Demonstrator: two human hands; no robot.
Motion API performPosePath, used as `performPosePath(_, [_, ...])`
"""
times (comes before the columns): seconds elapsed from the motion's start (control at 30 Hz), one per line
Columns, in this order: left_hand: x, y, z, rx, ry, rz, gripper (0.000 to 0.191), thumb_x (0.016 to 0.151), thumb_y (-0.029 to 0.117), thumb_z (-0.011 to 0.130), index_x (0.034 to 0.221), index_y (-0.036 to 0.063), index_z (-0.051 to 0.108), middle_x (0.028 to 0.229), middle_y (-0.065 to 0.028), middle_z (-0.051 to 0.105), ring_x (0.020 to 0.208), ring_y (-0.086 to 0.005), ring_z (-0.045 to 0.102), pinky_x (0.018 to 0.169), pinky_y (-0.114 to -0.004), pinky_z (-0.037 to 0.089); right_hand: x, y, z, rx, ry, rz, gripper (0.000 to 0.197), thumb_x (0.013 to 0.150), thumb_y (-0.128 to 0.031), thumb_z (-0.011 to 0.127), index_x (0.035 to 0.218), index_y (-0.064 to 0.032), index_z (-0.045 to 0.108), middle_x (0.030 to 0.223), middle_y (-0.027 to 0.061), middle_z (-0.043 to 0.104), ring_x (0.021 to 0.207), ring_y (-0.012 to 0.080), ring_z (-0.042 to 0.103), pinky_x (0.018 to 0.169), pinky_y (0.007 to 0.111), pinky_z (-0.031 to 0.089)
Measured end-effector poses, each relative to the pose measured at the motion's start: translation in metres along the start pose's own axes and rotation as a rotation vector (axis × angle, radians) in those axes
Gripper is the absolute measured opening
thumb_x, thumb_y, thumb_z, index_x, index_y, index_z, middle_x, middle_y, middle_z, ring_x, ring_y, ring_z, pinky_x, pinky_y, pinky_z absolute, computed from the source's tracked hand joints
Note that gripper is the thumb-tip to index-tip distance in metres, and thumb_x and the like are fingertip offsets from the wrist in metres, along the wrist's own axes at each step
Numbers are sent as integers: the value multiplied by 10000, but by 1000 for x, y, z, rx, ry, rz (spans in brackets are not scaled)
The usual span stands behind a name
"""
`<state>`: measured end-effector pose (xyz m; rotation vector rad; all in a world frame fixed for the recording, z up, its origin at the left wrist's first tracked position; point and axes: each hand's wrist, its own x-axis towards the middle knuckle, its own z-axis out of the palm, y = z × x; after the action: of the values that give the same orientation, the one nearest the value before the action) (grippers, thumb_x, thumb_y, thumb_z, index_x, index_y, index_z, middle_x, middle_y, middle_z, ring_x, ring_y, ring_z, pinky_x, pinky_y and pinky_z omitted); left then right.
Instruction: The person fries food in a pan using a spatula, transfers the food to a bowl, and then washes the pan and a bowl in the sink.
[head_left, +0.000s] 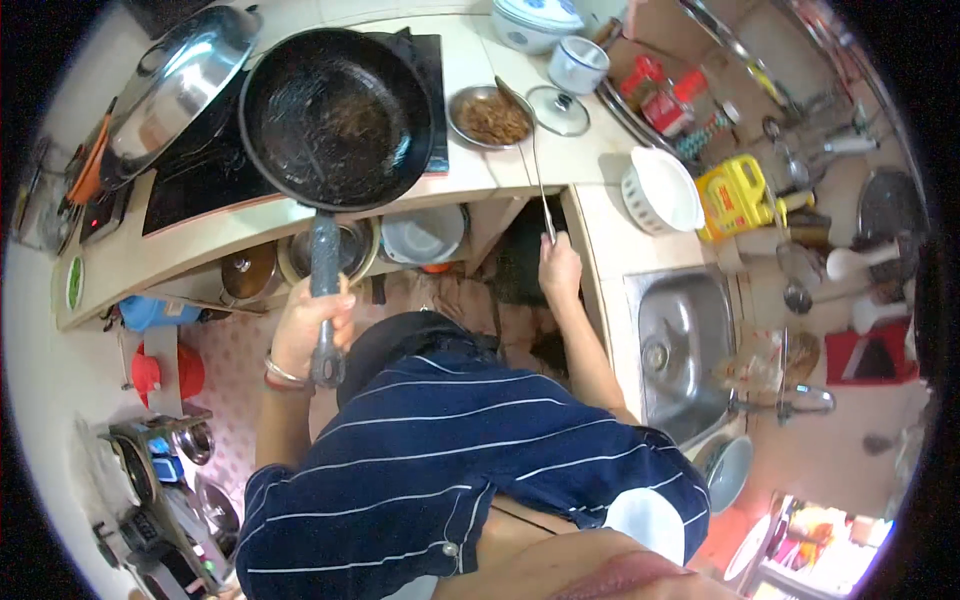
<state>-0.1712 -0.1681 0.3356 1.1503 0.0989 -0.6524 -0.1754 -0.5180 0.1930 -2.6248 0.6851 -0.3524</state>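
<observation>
My left hand (311, 322) grips the dark speckled handle of a black frying pan (337, 120). The pan is over the cooktop, its inside dark with brown residue. My right hand (560, 268) holds the long metal handle of a spatula (541, 176); its blade end reaches the rim of a metal bowl (493, 116) on the counter. Brown cooked food, in strips, fills the bowl. Right of the bowl lies a glass lid (559, 112) with a dark knob.
A large domed metal lid (187, 82) leans at the left. At the right are a white basket (660, 191), a yellow oil jug (731, 196), red-capped jars (667, 105) and a steel sink (679, 352). Pots (424, 232) sit beneath the counter; a small green-filled dish (74, 283) is far left.
</observation>
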Motion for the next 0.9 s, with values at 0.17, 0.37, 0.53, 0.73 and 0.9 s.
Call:
performPosePath(0.17, [-12,4,-22,-60,123,87,150,769,89,580,727,77,437,532,-16,431,392,-111,442,372,-249,393,13,-1,34,41,-21,-41,280,893,-261,497,788,-2,477,675,247,576,675,434,567,600,496,441])
performPosePath(0.37, [-8,9,-36,-73,137,147,129,784,89,564,770,63,438,559,-15,433,403,-106,428,389,-244,395,18,-8,33,1,-30,-28,268,894,-241,490,815,16,498,714,258,593,693,428,580,619,489,453])
performPosePath(0.53, [1,13,-34,-135,123,132,135,789,104,581,766,57,456,541,-11,434,398,-110,442,384,-246,390,21,-10,38,28,-30,14,275,888,-247,498,817,18,503,714,257,593,701,430,583,633,488,457])
performPosePath(0.73, [8,11,-44,-152,45,101,132,788,90,585,787,50,459,545,-13,442,396,-107,446,379,-246,393,18,-17,28,-3,-23,-1,282,895,-249,489,819,22,515,721,247,596,686,414,586,619,476,455])
performPosePath(0.9, [16,15,-41,-148,-44,75,143,793,85,570,737,56,442,536,-19,445,389,-110,451,366,-239,397,12,-11,22,174,-23,36,302,891,-262,498,784,20,515,658,217,577,628,389,568,585,445,443])
